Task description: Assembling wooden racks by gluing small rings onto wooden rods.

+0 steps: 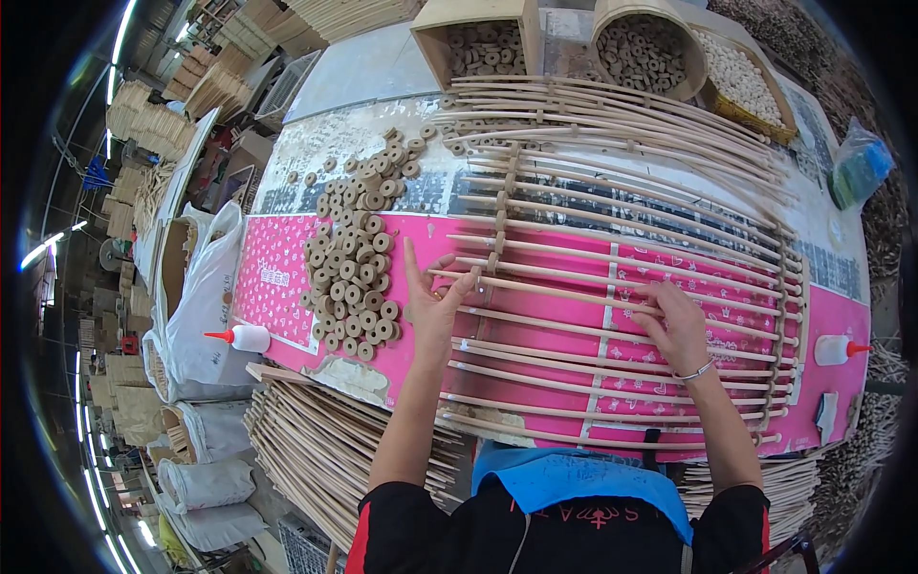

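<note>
The left hand [437, 306], at the centre of the frame, has its index finger raised apart, with the thumb beside the left end of a wooden rod [564, 293]; whether the grip there is closed, I cannot tell. Right of centre, the right hand [675, 325] has its fingertips bent in on that same rod, pinching it; the stretch behind its fingers is hidden. The rod thus spans between both hands, sloping slightly down to the right.

Other rods [535, 383] lie in rows above and below it, over a pink printed cover [277, 239]. Left of the left hand sits a heap of brown rings [368, 244], many overlapping. White bottles with red tips stand out at lower left [251, 339] and right [832, 350].

Containers of rings and white pieces line the upper edge, their depths unseen. White sacks [206, 297] and ceiling lights [43, 251] fill the left, bent and cropped by the dark rim.
</note>
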### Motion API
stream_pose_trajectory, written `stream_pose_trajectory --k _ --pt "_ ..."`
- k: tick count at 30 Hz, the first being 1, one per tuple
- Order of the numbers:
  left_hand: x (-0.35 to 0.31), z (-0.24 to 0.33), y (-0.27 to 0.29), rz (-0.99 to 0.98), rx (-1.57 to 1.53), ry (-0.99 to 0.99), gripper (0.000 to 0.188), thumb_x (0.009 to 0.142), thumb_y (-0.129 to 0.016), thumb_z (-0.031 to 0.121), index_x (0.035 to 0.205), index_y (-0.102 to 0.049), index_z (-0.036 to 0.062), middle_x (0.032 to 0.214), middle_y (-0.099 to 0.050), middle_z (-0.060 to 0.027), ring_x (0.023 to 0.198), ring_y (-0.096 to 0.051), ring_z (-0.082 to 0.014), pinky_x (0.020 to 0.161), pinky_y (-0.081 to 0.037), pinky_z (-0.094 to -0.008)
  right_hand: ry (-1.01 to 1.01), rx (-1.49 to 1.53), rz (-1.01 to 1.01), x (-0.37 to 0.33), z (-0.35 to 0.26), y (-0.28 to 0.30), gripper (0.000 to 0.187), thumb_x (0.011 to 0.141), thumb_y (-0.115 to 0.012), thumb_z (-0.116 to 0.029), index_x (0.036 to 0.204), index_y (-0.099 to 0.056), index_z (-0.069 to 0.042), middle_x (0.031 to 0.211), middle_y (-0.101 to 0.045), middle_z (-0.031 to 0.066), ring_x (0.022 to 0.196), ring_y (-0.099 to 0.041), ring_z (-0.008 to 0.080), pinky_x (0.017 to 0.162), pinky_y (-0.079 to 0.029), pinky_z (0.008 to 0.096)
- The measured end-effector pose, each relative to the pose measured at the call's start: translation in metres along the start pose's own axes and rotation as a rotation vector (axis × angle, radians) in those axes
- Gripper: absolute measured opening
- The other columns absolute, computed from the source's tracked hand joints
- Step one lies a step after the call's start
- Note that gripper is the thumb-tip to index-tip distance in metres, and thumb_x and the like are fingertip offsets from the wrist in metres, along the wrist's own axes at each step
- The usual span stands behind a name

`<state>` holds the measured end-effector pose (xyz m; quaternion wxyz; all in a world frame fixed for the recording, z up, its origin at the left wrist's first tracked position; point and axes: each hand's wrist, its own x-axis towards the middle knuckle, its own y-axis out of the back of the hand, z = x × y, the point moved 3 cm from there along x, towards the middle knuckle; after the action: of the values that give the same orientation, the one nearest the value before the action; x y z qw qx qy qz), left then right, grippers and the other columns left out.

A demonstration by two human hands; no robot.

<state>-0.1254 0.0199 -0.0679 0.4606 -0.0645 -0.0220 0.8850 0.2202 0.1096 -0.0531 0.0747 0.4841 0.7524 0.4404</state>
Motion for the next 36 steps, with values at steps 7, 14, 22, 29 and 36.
stream_pose_trajectory --k 7,14,22,29,36 --pt "-0.004 0.001 -0.005 -0.028 -0.005 0.005 0.111 0.088 -0.079 0.0 0.167 -0.002 0.0162 0.137 -0.05 -0.0191 0.092 -0.069 -0.0183 0.08 -0.064 -0.0331 -0.006 -0.043 -0.023 -0.001 0.007 -0.007 0.014 0.088 -0.075 -0.016 0.095 -0.067 -0.006 0.084 -0.062 0.0078 0.076 -0.064 0.0269 0.067 -0.051 0.0387" --pt "-0.011 0.017 0.011 0.102 0.798 -0.246 0.086 0.085 -0.083 0.017 0.159 -0.039 0.0098 0.135 -0.054 -0.0163 0.113 -0.062 -0.026 0.091 -0.052 -0.0407 -0.021 0.006 -0.006 0.001 0.005 -0.01 0.015 0.086 -0.076 -0.016 0.092 -0.066 -0.006 0.086 -0.062 0.0072 0.081 -0.064 0.0266 0.068 -0.052 0.0392" --pt "-0.007 0.014 -0.006 -0.208 1.167 -0.622 0.045 0.077 -0.084 0.019 0.121 -0.073 0.0189 0.126 -0.062 -0.005 0.116 -0.058 -0.027 0.095 -0.041 -0.0429 -0.023 0.002 0.016 -0.004 0.012 -0.011 0.015 0.086 -0.076 -0.016 0.091 -0.066 -0.006 0.086 -0.06 0.0073 0.082 -0.063 0.0275 0.07 -0.052 0.0398" --pt "-0.002 -0.002 0.003 -0.237 0.979 -0.53 0.045 0.072 -0.079 -0.004 0.114 -0.074 0.0099 0.115 -0.064 -0.0099 0.103 -0.066 -0.0274 0.085 -0.054 -0.0388 0.124 -0.099 0.08 -0.006 0.024 -0.03 0.018 0.088 -0.074 -0.029 0.088 -0.068 -0.012 0.09 -0.061 0.0048 0.089 -0.062 0.0253 0.076 -0.049 0.0425" --pt "-0.004 0.003 -0.007 -0.246 1.17 -0.713 0.046 0.07 -0.083 0.006 0.114 -0.072 0.0124 0.113 -0.063 -0.0072 0.108 -0.06 -0.0302 0.093 -0.043 -0.0438 0.067 -0.144 0.052 -0.009 0.027 -0.033 0.015 0.09 -0.072 -0.03 0.092 -0.069 -0.015 0.093 -0.059 0.0036 0.094 -0.059 0.0221 0.082 -0.044 0.0405"
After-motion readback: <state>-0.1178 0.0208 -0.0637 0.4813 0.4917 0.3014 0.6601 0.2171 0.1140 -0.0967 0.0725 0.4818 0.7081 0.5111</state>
